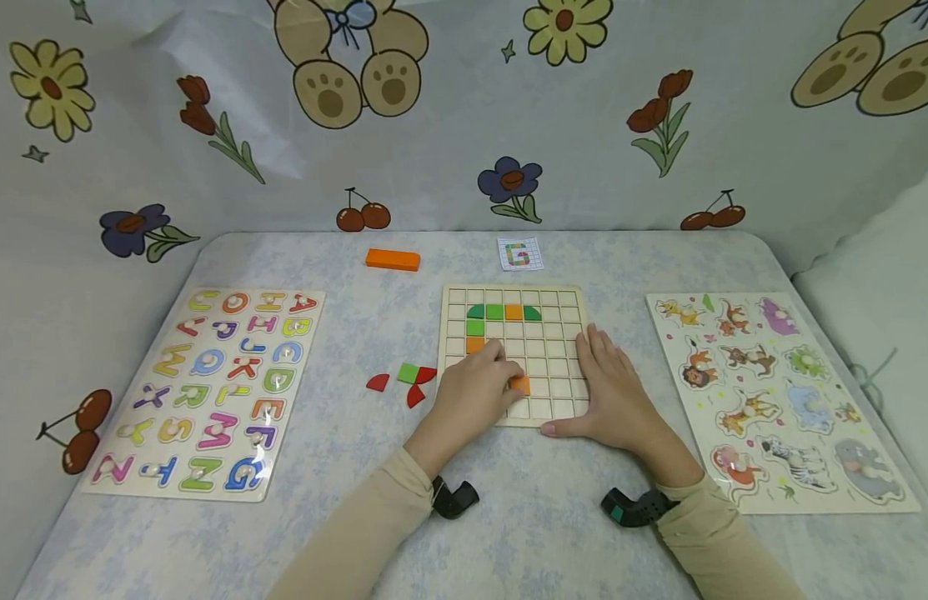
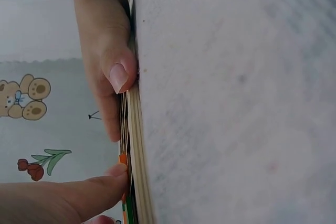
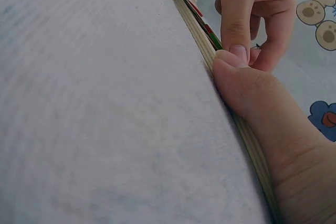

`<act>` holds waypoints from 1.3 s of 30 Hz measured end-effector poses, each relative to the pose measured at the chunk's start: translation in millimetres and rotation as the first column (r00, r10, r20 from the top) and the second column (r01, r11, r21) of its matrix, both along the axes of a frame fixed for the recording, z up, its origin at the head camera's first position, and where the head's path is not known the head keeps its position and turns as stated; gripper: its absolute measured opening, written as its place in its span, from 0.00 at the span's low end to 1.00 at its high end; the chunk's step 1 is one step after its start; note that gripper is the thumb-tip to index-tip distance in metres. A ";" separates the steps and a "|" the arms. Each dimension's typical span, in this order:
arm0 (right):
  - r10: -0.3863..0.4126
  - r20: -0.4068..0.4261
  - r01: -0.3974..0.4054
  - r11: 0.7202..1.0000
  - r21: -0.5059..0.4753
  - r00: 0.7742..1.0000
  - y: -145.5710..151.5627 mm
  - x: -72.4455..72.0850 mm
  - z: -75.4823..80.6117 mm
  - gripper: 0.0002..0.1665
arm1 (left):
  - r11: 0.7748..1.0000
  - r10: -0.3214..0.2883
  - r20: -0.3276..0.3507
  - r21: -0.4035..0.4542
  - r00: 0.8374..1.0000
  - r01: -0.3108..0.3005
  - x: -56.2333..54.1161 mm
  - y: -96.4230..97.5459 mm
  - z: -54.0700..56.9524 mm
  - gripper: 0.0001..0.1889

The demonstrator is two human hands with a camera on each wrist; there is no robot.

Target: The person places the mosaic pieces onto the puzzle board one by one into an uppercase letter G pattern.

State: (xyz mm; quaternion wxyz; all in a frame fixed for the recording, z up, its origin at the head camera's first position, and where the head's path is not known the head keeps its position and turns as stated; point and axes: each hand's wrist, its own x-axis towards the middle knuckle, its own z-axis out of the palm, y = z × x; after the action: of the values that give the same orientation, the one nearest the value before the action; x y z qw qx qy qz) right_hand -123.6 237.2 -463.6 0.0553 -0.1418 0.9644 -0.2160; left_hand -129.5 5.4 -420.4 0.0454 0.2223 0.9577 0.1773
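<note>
A wooden grid board [image 1: 557,358] lies on the table. My left hand [image 1: 467,392] reaches over its lower part and pinches an orange square tile [image 1: 521,385] low on the grid. The same tile [image 2: 123,159] shows beside the fingertip in the left wrist view. My right hand [image 1: 617,400] rests along the board's right side, fingers extended, its thumb [image 3: 231,72] at the near edge. Green and orange tiles, including a green square [image 1: 494,312] and a green quarter-round [image 1: 533,313], form a top row and a left column. Part of the grid is hidden under my left hand.
Left of the board lie red quarter-round tiles [image 1: 378,382] and a green square tile [image 1: 408,372]. Behind are an orange block [image 1: 392,260] and a small pattern card [image 1: 519,254]. A letter puzzle [image 1: 231,396] lies left, an animal puzzle [image 1: 779,400] right.
</note>
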 end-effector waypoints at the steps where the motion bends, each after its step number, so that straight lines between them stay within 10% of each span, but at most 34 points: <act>1: 0.000 0.000 0.000 1.000 0.000 1.000 -0.1 0.1 0.0 0.90 | 1.000 -0.002 -0.009 -0.007 1.000 0.002 0.2 -0.2 -0.1 0.15; 19: -0.006 0.000 0.006 1.000 0.001 1.000 -1.2 0.8 0.3 0.89 | 0.996 -0.028 -0.085 -0.085 0.996 0.021 6.0 -5.0 3.0 0.11; 34: -0.002 0.002 0.002 1.000 0.004 1.000 -1.7 -0.6 1.0 0.90 | 0.966 0.259 -0.036 0.007 0.965 -0.259 18.9 -100.2 16.6 0.17; 39: -0.008 0.009 0.008 1.000 0.010 1.000 -1.8 0.2 1.7 0.89 | 0.962 0.273 -0.007 0.015 0.962 -0.273 15.1 -112.7 11.1 0.19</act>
State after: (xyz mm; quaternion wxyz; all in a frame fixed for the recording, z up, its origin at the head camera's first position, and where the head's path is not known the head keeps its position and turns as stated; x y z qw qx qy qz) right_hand -123.3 235.3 -461.9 0.0596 -0.1367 0.9658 -0.2120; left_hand -114.4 -107.3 -409.3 0.0144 0.0893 0.9781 0.1877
